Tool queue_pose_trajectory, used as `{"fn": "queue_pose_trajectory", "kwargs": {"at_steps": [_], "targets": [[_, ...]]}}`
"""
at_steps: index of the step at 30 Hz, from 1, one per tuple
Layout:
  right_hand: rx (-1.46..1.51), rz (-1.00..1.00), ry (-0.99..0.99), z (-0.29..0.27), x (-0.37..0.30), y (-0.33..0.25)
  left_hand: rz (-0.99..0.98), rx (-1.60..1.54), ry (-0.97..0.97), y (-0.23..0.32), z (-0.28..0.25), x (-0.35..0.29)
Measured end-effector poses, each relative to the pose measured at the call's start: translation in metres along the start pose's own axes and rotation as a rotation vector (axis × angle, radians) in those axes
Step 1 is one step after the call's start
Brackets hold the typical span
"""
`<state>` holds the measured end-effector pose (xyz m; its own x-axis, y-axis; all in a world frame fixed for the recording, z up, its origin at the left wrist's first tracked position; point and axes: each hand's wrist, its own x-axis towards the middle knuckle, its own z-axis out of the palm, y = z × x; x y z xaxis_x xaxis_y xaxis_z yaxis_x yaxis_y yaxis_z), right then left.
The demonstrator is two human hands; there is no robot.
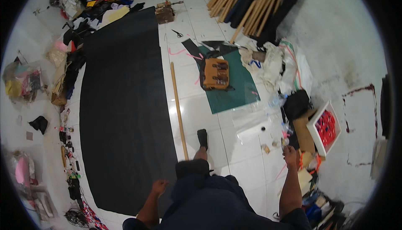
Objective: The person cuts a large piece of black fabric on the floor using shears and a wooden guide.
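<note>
My left hand (160, 187) hangs over the near right edge of a long black sheet (125, 104) spread on the floor. Its fingers are loosely apart, with nothing seen in them. Out to the right, my right hand (289, 156) is raised with fingers curled together. Whatever it may hold is too small to make out. Beside the sheet lies a long tan pole (178, 108). My foot in a black sock (202, 138) stands right of the pole. Farther off, a tan and brown bag (217, 73) rests on a green cutting mat (234, 91).
Scissors (177, 33) lie on the tiles beyond the bag. Several tan rolls (251, 3) lean at the far right. A white box (324, 128) of red pieces stands by the right wall. Fabric scraps (100, 3) pile up far left; small bottles and cables line the left wall.
</note>
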<state>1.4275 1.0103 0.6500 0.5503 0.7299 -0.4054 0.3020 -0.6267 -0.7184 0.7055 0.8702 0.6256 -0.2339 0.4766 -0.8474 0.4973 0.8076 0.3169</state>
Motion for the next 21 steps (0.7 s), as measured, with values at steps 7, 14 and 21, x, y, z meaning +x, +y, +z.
{"fn": "queue_pose_trajectory", "kwargs": {"at_steps": [7, 14, 21], "targets": [[-0.121, 0.092, -0.318, 0.095, 0.071, -0.02, -0.183, -0.419, 0.154, 0.151, -0.074, 0.102], [-0.084, 0.619, -0.657, 0.19, 0.091, -0.012, 0.292, -0.43, 0.386, 0.42, -0.193, 0.185], [-0.314, -0.013, -0.515, 0.132, 0.445, -0.136, 0.425, -0.5, 0.429, 0.555, -0.182, 0.315]]}}
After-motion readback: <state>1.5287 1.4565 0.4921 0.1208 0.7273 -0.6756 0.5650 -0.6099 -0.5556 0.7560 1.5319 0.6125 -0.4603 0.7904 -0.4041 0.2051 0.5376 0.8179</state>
